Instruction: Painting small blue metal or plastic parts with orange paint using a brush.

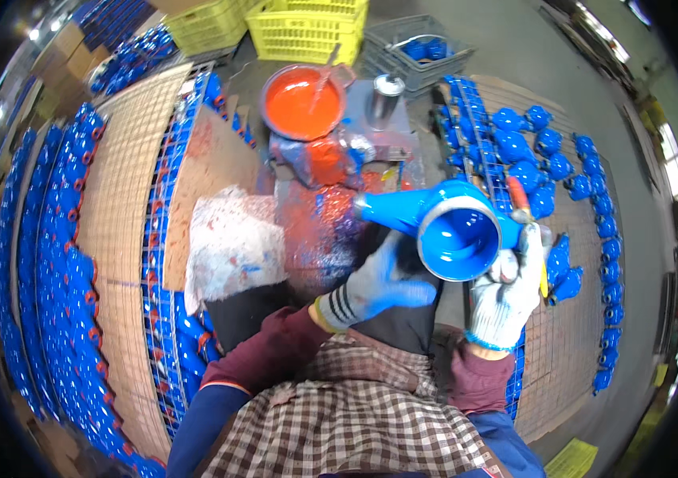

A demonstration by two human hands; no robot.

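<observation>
A glossy blue pipe fitting (399, 210), probably a valve body, is held up in front of me. Its wide round mouth faces me and shows a blue inside; a narrower neck points left. My right hand (514, 295), in a white knitted glove, grips the fitting at its right end. The same hand also holds a slim brush (518, 199) with an orange-red tip and what looks like a yellow handle. My left hand (375, 287), in a blue-stained glove with a striped cuff, is below the fitting, fingers stretched out and thumb apart, holding nothing.
Ahead sits a bowl of orange paint (303, 103) with a stirring stick, beside a metal can (387, 99) on a paint-smeared stand. A stained white cloth (237, 243) lies left. Racks of blue fittings (522, 147) flank me on both sides. Yellow crates (307, 32) stand behind.
</observation>
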